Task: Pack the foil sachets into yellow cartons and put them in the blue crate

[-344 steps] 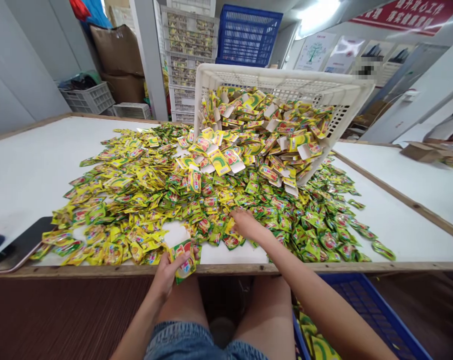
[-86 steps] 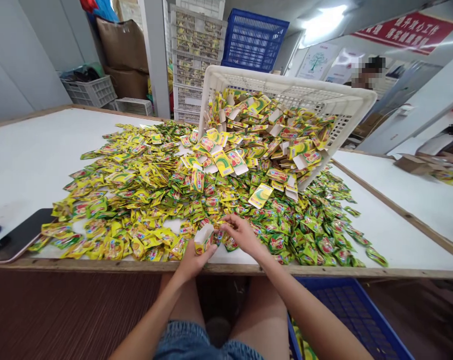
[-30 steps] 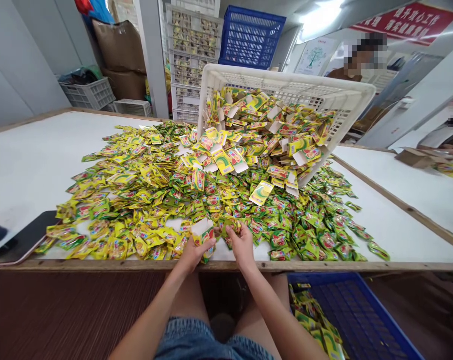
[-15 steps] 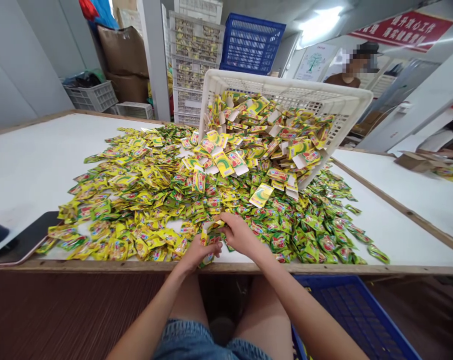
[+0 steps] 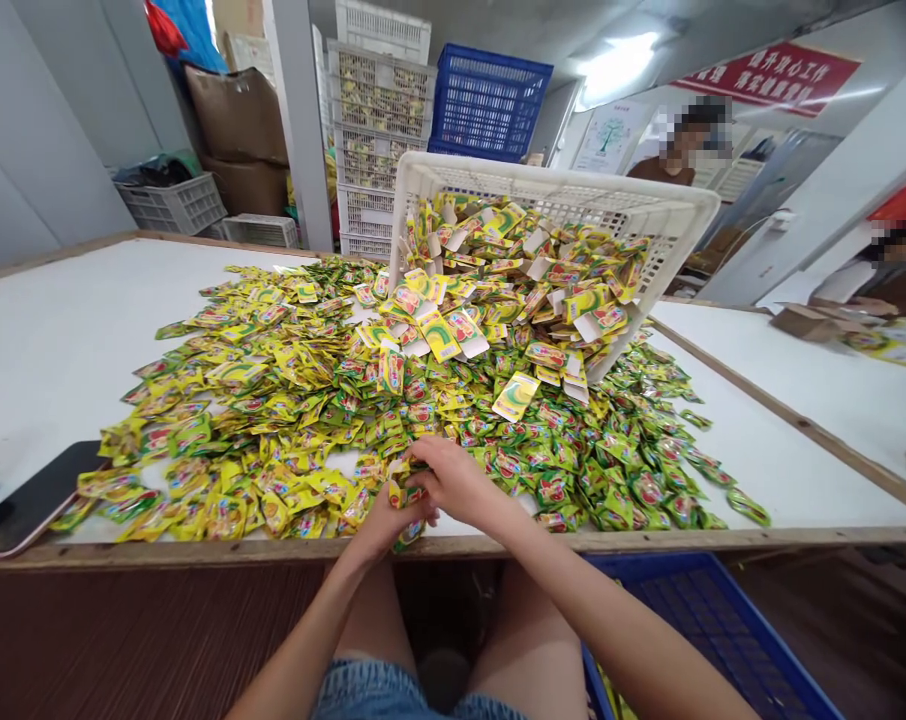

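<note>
My left hand (image 5: 384,522) is closed around a small yellow carton (image 5: 395,493) near the table's front edge. My right hand (image 5: 457,484) is curled over the carton's upper end, fingertips pinched at its pale flap; whether a packet is between them is hidden. Around both hands lie heaps of small shiny packets, yellow ones (image 5: 265,400) mostly to the left and green ones (image 5: 625,480) to the right. Beyond them a white plastic crate (image 5: 558,175) lies tipped toward me, with many open printed cartons (image 5: 438,334) spilling from it. One flat carton (image 5: 516,397) rests on the packets.
A dark phone (image 5: 40,500) lies at the table's left. Below the table edge on the right is a blue crate (image 5: 693,610). Stacked crates (image 5: 382,150) and a blue basket (image 5: 490,100) stand behind. One person (image 5: 667,160) is at the back; another is at far right.
Both hands have shifted slightly left in view with the carton, and my right fingers have closed down further over its top. The whole view has moved a little as well.
</note>
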The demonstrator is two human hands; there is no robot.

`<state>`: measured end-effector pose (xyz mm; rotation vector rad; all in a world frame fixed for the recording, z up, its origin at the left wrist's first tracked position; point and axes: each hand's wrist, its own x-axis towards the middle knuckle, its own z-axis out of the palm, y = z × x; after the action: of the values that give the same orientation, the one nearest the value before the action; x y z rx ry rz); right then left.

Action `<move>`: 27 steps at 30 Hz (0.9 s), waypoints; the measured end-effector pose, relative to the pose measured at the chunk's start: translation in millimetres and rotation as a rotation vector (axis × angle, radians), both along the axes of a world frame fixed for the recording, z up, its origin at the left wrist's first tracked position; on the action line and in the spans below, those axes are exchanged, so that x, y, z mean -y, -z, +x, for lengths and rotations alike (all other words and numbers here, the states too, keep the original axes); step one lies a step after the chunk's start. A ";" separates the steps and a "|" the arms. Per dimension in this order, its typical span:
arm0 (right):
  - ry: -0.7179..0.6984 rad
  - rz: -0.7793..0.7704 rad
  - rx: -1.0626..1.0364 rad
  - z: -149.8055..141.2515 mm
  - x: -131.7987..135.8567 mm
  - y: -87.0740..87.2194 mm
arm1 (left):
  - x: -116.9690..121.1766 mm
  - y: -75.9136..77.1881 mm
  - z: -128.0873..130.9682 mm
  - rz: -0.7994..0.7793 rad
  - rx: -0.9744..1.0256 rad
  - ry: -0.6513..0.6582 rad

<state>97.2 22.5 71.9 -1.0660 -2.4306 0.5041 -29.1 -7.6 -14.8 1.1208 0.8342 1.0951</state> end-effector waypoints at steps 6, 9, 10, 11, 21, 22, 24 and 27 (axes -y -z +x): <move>0.222 0.125 -0.110 -3.6 0.5 25.5 | -1.7 -5.6 -0.2 0.022 -0.003 0.038; 0.240 0.166 -0.141 -3.9 0.7 28.3 | -2.4 -5.0 -0.7 0.007 -0.012 0.041; 0.230 0.159 -0.148 -3.1 0.1 27.8 | -2.7 -3.9 -0.8 0.001 -0.009 0.051; 0.221 0.152 -0.145 -2.0 -0.8 27.2 | -3.0 -2.6 -1.0 0.001 -0.009 0.062; 0.128 0.174 -0.107 8.1 0.1 16.2 | -2.0 2.6 -0.9 -0.039 0.014 0.080; 0.131 0.199 -0.066 9.0 0.0 13.8 | -1.8 1.3 -0.3 -0.048 0.015 0.087; 0.183 0.274 0.041 10.1 -1.9 10.2 | -1.7 -1.2 1.2 -0.051 -0.010 0.091; 0.210 0.365 0.135 9.2 -6.1 10.0 | -1.3 -3.7 2.6 -0.050 -0.019 0.084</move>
<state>106.4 28.6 61.9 -1.2014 -2.3619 -0.0819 -26.5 -6.3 -11.1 1.1163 0.8182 0.9907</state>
